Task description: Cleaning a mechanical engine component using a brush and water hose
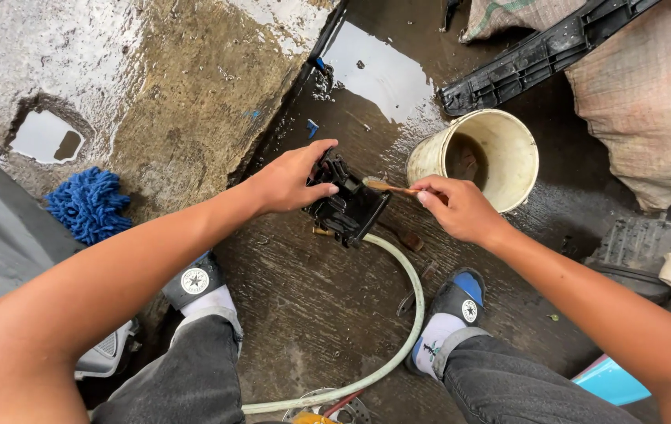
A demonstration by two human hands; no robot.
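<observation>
My left hand point(292, 180) grips the top of a black, greasy engine part point(347, 206) held above the wet floor. My right hand point(457, 208) holds a small brush with a wooden handle point(389, 187), its bristle end touching the part's upper right edge. A pale hose point(410, 314) runs from under the part and curves down toward my feet. A cream plastic bucket point(508, 141) with dark liquid inside stands just beyond my right hand.
A blue fluffy mitt point(88, 204) lies at the left beside a puddle. A black plastic panel point(539, 51) and sacks point(649, 94) sit at the upper right. My feet in socks and sandals point(449, 314) flank the hose. A light blue panel point(618, 381) shows at the lower right.
</observation>
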